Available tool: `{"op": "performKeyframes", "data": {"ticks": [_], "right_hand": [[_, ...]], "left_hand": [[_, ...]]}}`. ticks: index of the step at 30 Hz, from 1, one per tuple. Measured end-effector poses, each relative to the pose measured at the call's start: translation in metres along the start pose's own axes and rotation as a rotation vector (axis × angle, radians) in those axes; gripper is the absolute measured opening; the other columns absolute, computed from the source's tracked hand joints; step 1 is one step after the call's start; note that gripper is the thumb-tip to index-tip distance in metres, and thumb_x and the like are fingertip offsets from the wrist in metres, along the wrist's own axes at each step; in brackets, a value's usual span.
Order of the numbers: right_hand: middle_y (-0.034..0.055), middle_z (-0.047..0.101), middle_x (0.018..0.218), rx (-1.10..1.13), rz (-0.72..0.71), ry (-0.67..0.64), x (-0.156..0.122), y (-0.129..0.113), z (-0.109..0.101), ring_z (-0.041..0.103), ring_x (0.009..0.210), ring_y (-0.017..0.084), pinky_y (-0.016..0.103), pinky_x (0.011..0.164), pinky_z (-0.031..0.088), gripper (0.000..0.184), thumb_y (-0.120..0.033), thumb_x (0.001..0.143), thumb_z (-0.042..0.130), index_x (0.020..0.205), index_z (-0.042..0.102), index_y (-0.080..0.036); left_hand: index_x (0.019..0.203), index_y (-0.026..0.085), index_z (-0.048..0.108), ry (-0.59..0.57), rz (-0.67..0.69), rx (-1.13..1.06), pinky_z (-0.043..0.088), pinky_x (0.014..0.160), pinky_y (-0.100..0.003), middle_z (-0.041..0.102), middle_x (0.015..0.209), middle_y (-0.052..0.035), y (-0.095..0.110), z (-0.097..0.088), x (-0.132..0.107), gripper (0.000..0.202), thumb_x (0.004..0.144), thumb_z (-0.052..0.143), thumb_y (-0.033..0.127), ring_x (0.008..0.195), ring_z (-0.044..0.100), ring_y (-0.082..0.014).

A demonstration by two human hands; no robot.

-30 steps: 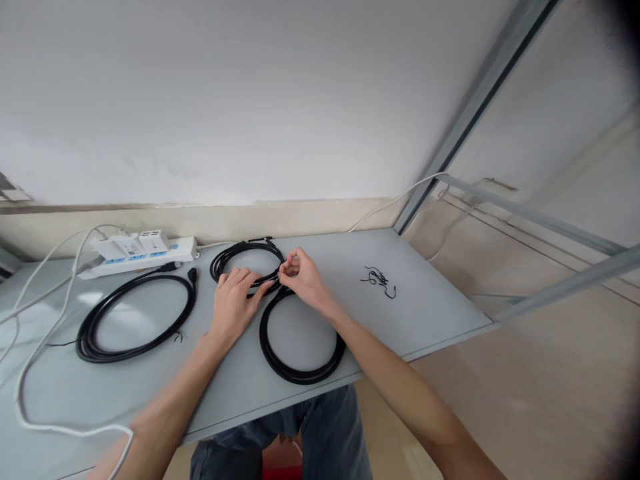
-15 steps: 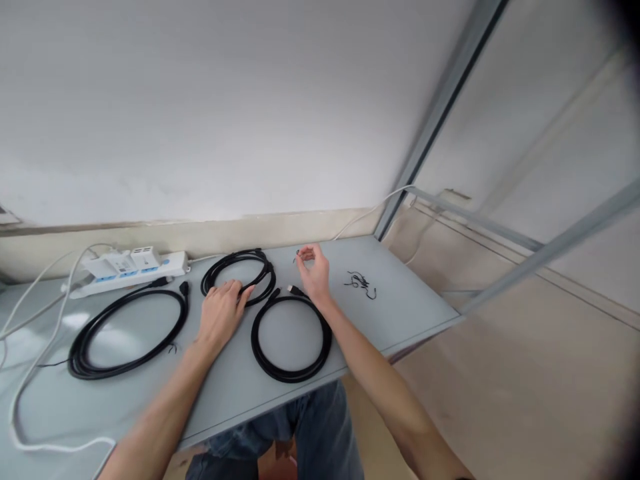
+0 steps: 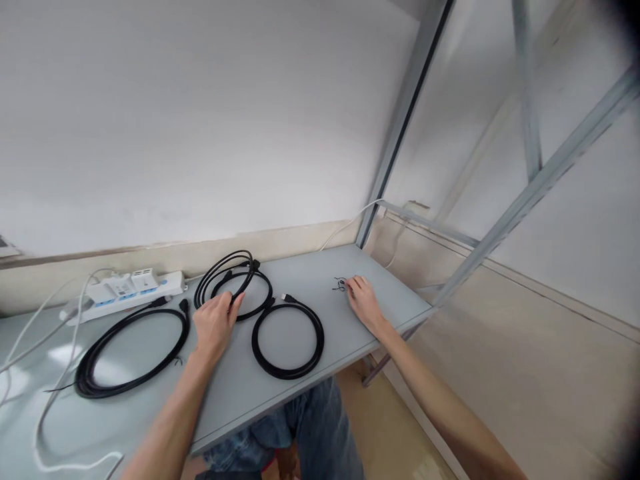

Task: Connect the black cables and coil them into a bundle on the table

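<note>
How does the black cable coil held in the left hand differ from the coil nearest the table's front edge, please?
The held coil is pinched in the left hand and partly raised; the front coil lies flat, untouched. The held coil's loops are spread apart, whereas the front coil's form a tight ring. Both are black.

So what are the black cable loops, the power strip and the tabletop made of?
The black cable loops look like smooth rubber or soft plastic, dark and bent into round curves. The power strip seems hard white plastic, with crisp edges. The tabletop, gray with bright glare, could be painted metal or coated board.
</note>
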State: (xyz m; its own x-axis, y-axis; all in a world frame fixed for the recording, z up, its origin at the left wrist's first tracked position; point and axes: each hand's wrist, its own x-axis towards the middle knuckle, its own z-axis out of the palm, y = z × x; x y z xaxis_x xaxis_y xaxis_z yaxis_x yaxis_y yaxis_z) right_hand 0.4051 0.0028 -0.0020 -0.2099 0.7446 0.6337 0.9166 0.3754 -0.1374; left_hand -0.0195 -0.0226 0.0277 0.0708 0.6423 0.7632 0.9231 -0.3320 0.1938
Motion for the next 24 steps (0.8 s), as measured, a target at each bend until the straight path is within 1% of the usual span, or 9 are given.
{"op": "performKeyframes", "data": {"ticks": [3, 5, 7, 10, 13, 16, 19, 21, 24], "right_hand": [[0.0125, 0.066, 0.098, 0.010, 0.018, 0.041, -0.003, -0.001, 0.004, 0.058, 0.096, 0.029, 0.040, 0.086, 0.047, 0.026, -0.012, 0.100, 0.042, 0.100, 0.067, -0.020], [0.0125, 0.066, 0.099, 0.003, 0.024, 0.054, -0.004, -0.003, 0.005, 0.059, 0.097, 0.029, 0.041, 0.086, 0.047, 0.026, -0.012, 0.100, 0.043, 0.101, 0.067, -0.020], [0.0126, 0.067, 0.100, -0.007, 0.026, 0.046, -0.004, -0.003, 0.007, 0.059, 0.098, 0.030, 0.041, 0.086, 0.046, 0.026, -0.012, 0.101, 0.042, 0.102, 0.067, -0.020], [0.0124, 0.067, 0.101, -0.009, 0.012, 0.003, -0.004, -0.001, 0.009, 0.058, 0.098, 0.030, 0.042, 0.088, 0.046, 0.027, -0.010, 0.099, 0.042, 0.104, 0.067, -0.020], [0.0123, 0.068, 0.103, -0.010, 0.007, -0.032, -0.004, -0.001, 0.011, 0.057, 0.099, 0.029, 0.041, 0.089, 0.045, 0.028, -0.008, 0.099, 0.042, 0.107, 0.067, -0.019], [0.0122, 0.068, 0.105, -0.012, 0.023, -0.048, -0.004, -0.002, 0.011, 0.056, 0.101, 0.029, 0.041, 0.090, 0.045, 0.029, -0.007, 0.098, 0.042, 0.108, 0.067, -0.019], [0.0127, 0.067, 0.105, -0.022, 0.036, -0.070, -0.003, -0.003, 0.010, 0.055, 0.101, 0.029, 0.041, 0.091, 0.045, 0.028, -0.006, 0.097, 0.043, 0.107, 0.067, -0.018], [0.0129, 0.067, 0.104, -0.025, 0.039, -0.078, -0.003, -0.003, 0.009, 0.054, 0.101, 0.029, 0.041, 0.091, 0.045, 0.027, -0.006, 0.097, 0.044, 0.107, 0.067, -0.018], [0.0123, 0.066, 0.104, -0.022, 0.039, -0.072, -0.004, -0.003, 0.010, 0.055, 0.101, 0.029, 0.040, 0.091, 0.045, 0.028, -0.004, 0.096, 0.044, 0.106, 0.066, -0.018]], "left_hand": [[0.066, 0.023, 0.042, 0.031, 0.125, -0.033, 0.034, 0.061, -0.028, 0.050, 0.057, 0.0008, -0.001, -0.007, 0.001, 0.046, 0.105, 0.048, 0.045, 0.055, 0.048, -0.0146], [0.065, 0.023, 0.042, 0.022, 0.194, -0.052, 0.035, 0.062, -0.028, 0.051, 0.058, 0.0006, 0.002, -0.010, 0.004, 0.045, 0.105, 0.048, 0.043, 0.056, 0.049, -0.0147], [0.064, 0.023, 0.042, 0.003, 0.246, -0.065, 0.035, 0.061, -0.029, 0.051, 0.058, 0.0003, 0.009, -0.010, 0.011, 0.046, 0.106, 0.048, 0.043, 0.056, 0.049, -0.0149], [0.065, 0.023, 0.043, -0.025, 0.351, -0.079, 0.035, 0.061, -0.030, 0.053, 0.060, -0.0001, 0.029, -0.006, 0.027, 0.046, 0.107, 0.047, 0.041, 0.056, 0.049, -0.0151], [0.066, 0.023, 0.044, -0.019, 0.472, -0.111, 0.035, 0.063, -0.030, 0.052, 0.061, -0.0003, 0.056, 0.002, 0.050, 0.045, 0.106, 0.050, 0.043, 0.059, 0.050, -0.0159], [0.068, 0.023, 0.047, -0.047, 0.544, -0.166, 0.036, 0.065, -0.030, 0.055, 0.065, -0.0009, 0.082, 0.019, 0.074, 0.043, 0.106, 0.052, 0.044, 0.062, 0.052, -0.0165], [0.073, 0.022, 0.053, -0.139, 0.585, -0.138, 0.039, 0.068, -0.030, 0.059, 0.069, -0.0029, 0.099, 0.047, 0.088, 0.040, 0.107, 0.048, 0.043, 0.068, 0.057, -0.0178], [0.076, 0.021, 0.056, -0.212, 0.605, -0.107, 0.042, 0.071, -0.031, 0.061, 0.071, -0.0043, 0.103, 0.067, 0.089, 0.041, 0.108, 0.046, 0.045, 0.071, 0.060, -0.0190], [0.083, 0.019, 0.062, -0.316, 0.622, -0.128, 0.047, 0.079, -0.033, 0.066, 0.078, -0.0073, 0.102, 0.093, 0.082, 0.042, 0.108, 0.043, 0.046, 0.079, 0.064, -0.0213]]}}
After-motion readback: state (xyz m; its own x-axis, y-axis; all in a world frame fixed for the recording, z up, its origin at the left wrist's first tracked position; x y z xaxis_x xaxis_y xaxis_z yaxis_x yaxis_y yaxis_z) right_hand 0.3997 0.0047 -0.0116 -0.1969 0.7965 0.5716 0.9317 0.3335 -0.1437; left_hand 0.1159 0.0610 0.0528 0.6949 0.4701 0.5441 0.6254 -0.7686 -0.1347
